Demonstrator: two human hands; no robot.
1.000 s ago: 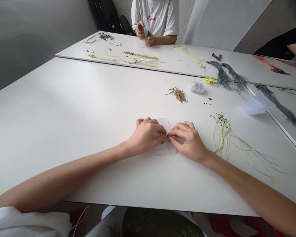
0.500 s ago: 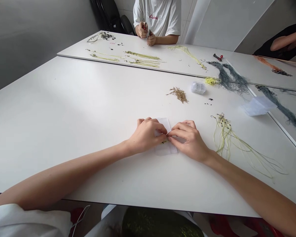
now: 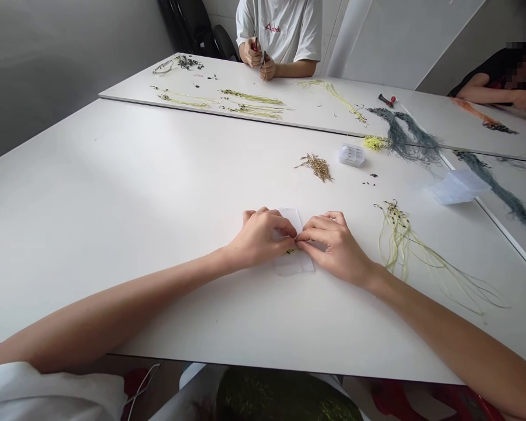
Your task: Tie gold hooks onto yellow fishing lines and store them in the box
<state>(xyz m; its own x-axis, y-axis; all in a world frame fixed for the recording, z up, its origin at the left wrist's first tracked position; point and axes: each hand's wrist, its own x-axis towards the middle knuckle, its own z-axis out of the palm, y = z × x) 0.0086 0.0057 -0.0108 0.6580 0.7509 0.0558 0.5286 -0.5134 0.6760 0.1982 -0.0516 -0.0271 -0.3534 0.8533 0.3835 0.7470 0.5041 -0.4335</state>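
Observation:
My left hand point(image 3: 263, 237) and my right hand point(image 3: 331, 242) meet fingertip to fingertip over an open clear plastic box point(image 3: 298, 266) that lies flat on the table. Both hands are closed in a pinch; whatever is between the fingertips is too small and covered to make out. A bit of yellow-green line with dark spots point(image 3: 290, 251) shows just under my left fingers, in or on the box. To the right of my right hand lies a loose bundle of yellow-green lines with hooks point(image 3: 397, 225).
Ahead on the white table point(image 3: 135, 193) are a pile of gold-coloured small parts point(image 3: 317, 168), a small clear case point(image 3: 351, 155), tiny dark pieces point(image 3: 372, 175) and clear plastic boxes point(image 3: 459, 187). Grey-blue line bundles point(image 3: 403, 137) lie beyond. Across sits a co-worker point(image 3: 280, 35) holding pliers.
My hands keep the same pinch over the box, almost unmoved. At the far right, another person's arm has shifted lower over the table. The view has tilted very slightly.

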